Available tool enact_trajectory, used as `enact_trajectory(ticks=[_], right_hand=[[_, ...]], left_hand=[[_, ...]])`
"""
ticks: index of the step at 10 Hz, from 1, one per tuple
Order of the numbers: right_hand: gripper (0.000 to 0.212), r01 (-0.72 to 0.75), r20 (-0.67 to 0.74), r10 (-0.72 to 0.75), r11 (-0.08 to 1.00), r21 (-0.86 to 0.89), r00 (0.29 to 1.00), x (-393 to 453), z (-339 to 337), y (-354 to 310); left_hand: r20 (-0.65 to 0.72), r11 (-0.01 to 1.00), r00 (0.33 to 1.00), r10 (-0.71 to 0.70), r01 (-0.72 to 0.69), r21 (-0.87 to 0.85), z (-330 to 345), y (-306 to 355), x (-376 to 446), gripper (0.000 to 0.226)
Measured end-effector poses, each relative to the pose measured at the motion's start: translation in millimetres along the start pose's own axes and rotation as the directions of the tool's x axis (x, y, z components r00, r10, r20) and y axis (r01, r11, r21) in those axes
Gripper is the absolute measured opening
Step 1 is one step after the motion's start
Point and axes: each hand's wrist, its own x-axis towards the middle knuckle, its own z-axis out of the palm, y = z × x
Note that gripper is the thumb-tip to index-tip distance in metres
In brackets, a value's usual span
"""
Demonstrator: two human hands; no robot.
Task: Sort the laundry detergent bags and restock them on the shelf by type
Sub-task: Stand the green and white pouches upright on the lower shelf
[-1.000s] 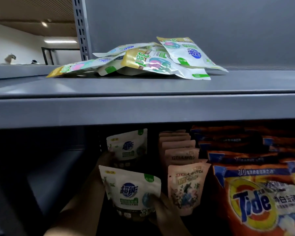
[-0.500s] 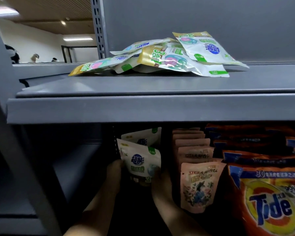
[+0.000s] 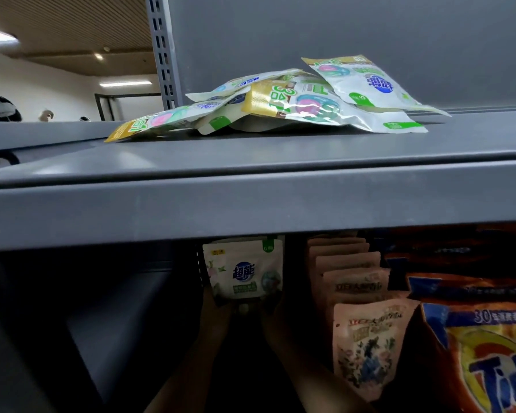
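A white detergent bag (image 3: 243,272) with a blue logo stands upright deep in the dark lower shelf, left of a row of pink bags (image 3: 367,341). My left hand (image 3: 213,318) holds its lower left corner and my right hand (image 3: 276,318) holds its lower right corner; the fingers are in shadow. On the upper shelf (image 3: 251,210) lies a loose pile of white, green and gold detergent bags (image 3: 295,105). Orange Tide bags (image 3: 489,368) fill the lower shelf at the right.
The shelf's grey front edge runs across the middle of the view. A slotted upright post (image 3: 161,52) rises behind the pile at its left. Left of the white bag, the lower shelf (image 3: 116,323) is dark bare metal.
Both hands have pushed the white bag from the shelf's front to deep inside, where it now stands upright and hides the bag seen behind it earlier. My view has shifted.
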Motion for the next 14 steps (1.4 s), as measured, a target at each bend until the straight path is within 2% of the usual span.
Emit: enact_trajectory(ticks=[1, 2, 3, 4, 5, 6, 7, 8, 9, 10, 11, 12, 13, 14], right_hand=[[0.047, 0.005, 0.056, -0.005, 1.0, 0.002, 0.998, 1, -3, 1], [0.048, -0.004, 0.068, 0.002, 0.999, 0.032, 0.998, -1, -8, 3], [0.058, 0.03, 0.131, -0.026, 0.999, -0.024, 0.991, -9, -15, 0], [0.064, 0.027, 0.181, -0.022, 0.999, -0.024, 0.983, -12, -23, -4], [0.058, 0.057, 0.209, -0.045, 0.997, -0.056, 0.977, -25, -36, -5], [0.053, 0.036, 0.289, 0.005, 0.99, -0.135, 0.957, -52, -65, -20], [0.051, 0.123, 0.37, -0.023, 0.96, -0.251, 0.929, -72, -85, -34], [0.061, 0.257, 0.449, -0.107, 0.922, -0.288, 0.887, -93, -105, -41], [0.061, 0.254, 0.466, -0.094, 0.922, -0.293, 0.88, -112, -132, -69], [0.051, 0.293, 0.499, -0.066, 0.871, -0.394, 0.864, -134, -167, -99], [0.034, 0.443, 0.493, -0.204, 0.783, -0.437, 0.846, -165, -217, -133], [0.038, 0.554, 0.358, -0.433, 0.733, -0.394, 0.827, -195, -260, -167], [0.045, 0.648, 0.213, -0.611, 0.718, -0.255, 0.762, -205, -288, -196], [0.047, 0.659, 0.067, -0.664, 0.715, -0.234, 0.745, -190, -309, -221]], left_hand=[[-0.055, 0.976, 0.996, -0.063, 0.073, 0.204, -3, -13, 13, 0.043], [-0.067, 0.938, 0.996, -0.065, 0.084, 0.337, -5, -15, 7, 0.045], [-0.005, 0.926, 0.999, 0.037, -0.033, 0.376, -3, -2, -16, 0.071], [0.0, 0.948, 1.0, 0.011, -0.011, 0.317, -1, 8, -23, 0.088], [-0.059, 0.839, 0.996, -0.072, 0.092, 0.537, 0, 18, -36, 0.058], [-0.044, 0.706, 0.993, -0.111, 0.11, 0.7, -3, 38, -60, 0.041], [-0.071, 0.64, 0.992, -0.104, 0.122, 0.759, -6, 67, -85, 0.039], [-0.091, 0.639, 0.991, -0.099, 0.133, 0.757, -10, 97, -119, 0.04], [-0.112, 0.538, 0.991, -0.069, 0.132, 0.833, -8, 130, -157, 0.041], [-0.155, 0.49, 0.988, -0.006, 0.138, 0.861, 3, 172, -208, 0.035], [-0.107, 0.43, 0.983, 0.151, 0.032, 0.902, 16, 218, -265, 0.015], [-0.055, 0.412, 0.915, 0.401, -0.127, 0.902, 32, 262, -303, 0.03], [-0.048, 0.428, 0.796, 0.604, -0.272, 0.862, 45, 300, -311, 0.034], [-0.053, 0.432, 0.726, 0.686, -0.348, 0.832, 56, 331, -292, 0.027]])
